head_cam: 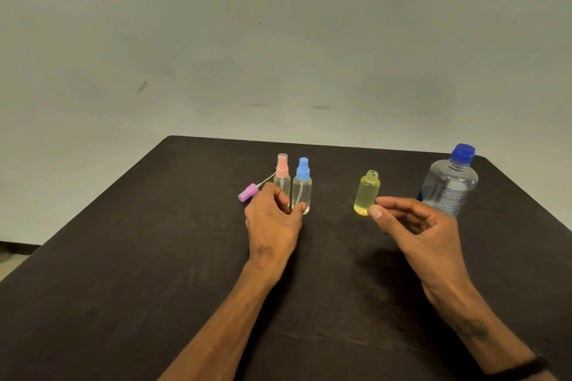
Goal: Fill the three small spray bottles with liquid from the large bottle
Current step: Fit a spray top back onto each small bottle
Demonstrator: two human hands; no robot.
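Nearest: two bare forearms over dark brown wood-grain table (123, 303); thin black band (523, 365) on right wrist.

Left hand (272, 223): fingers curled round base of blue-capped clear plastic spray bottle (301, 187), thumb tip touching lower wall; loose grasp, bottle upright on table, not lifted.

Right hand (414, 226): empty, thumb and forefinger pinched toward each other just beside small yellow-tinted plastic bottle (366, 193); contact w/ bottle wall cannot be told.

Yellow-tinted bottle: upright, neck open, no sprayer fitted; liquid level unclear thru tint. Light, narrow-footed, tips easily; best held low on body w/ thumb and two fingers, clear of threaded neck.

Blue-capped bottle: upright, sprayer on, dip tube visible inside. Light, stiff-walled, smooth; grip mid-body, twist at cap collar.

Pink-capped clear plastic spray bottle (282, 176): upright, touching or just beside blue-capped one on its left, partly hidden by left hand. Same handling.

Purple plastic sprayer head with thin dip tube (249, 192): lying on side, left of pink-capped bottle; prob. belongs to open yellow-tinted bottle. Tube flexible; pick up by head.

Farthest right: large clear plastic water bottle with blue screw cap (450, 184), capped, near table edge. Heaviest item; thin wall likely gives under squeeze, so hold round mid-body, pour slowly into narrow necks.
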